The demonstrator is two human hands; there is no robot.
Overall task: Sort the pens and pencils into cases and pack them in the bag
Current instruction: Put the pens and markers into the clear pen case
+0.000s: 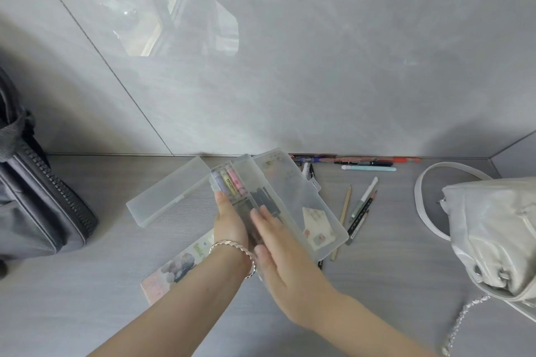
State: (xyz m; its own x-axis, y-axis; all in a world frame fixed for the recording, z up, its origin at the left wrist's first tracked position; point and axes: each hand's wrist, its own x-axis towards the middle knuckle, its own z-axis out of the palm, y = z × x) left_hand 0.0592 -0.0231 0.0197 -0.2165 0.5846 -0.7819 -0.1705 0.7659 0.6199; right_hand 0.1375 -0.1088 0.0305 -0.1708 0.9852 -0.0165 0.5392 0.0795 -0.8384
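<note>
Mid-table [87, 298], left grip [230, 222] holds case [245, 166] — pens [368, 167] beside.

A: hands?
B: left hand [230, 224] grips the open clear case [244, 160] at its near end, thumb on the rim. right hand [278, 252] is flat, fingers straight, lying on the dark pens [264, 197] inside.
A: rest of the case?
B: pastel highlighters [229, 180] at the far end. lid [301, 197] swung open to the right, stickers on it.
A: table [87, 298]?
B: second frosted case [168, 191] just left of it. loose pens [368, 167] in a row along the wall, pencils [345, 206] right of the lid. notebook [177, 266] below the left wrist. dark bag [37, 197] far left, silver handbag [493, 229] far right.
</note>
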